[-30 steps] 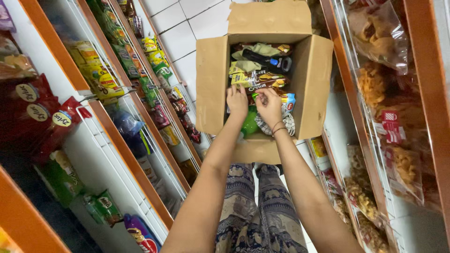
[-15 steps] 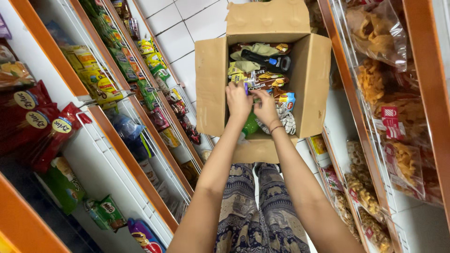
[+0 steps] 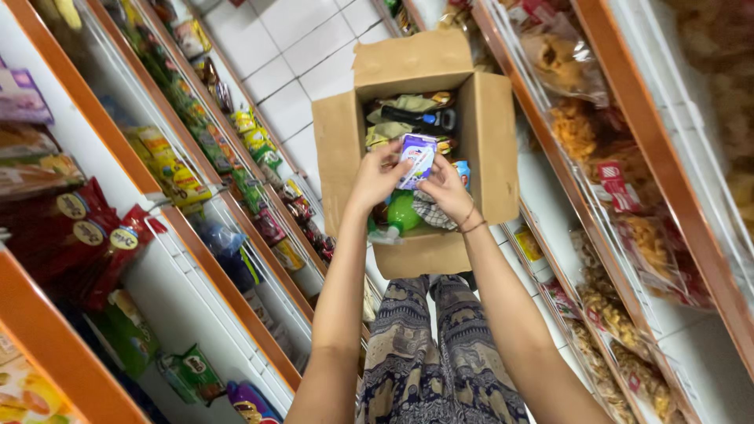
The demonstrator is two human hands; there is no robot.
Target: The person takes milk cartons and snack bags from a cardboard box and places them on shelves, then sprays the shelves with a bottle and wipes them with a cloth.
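Observation:
An open cardboard box (image 3: 342,145) stands on the tiled floor in front of my legs, filled with mixed snack packets and a dark bottle (image 3: 420,118). Both my hands hold a small white and purple packet (image 3: 416,159) just above the box's contents. My left hand (image 3: 375,177) grips its left side and my right hand (image 3: 445,188), with a thin bracelet at the wrist, grips its lower right. A green rounded item (image 3: 403,212) lies in the box right under the hands.
Orange-edged shop shelves line both sides of the narrow aisle. The left shelves (image 3: 169,212) carry red, yellow and green snack bags; the right shelves (image 3: 628,157) hold clear bags of fried snacks. White floor tiles (image 3: 287,74) show beyond the box.
My hands were down among the box's contents; now they have lifted a white and purple packet out and hold it up between them.

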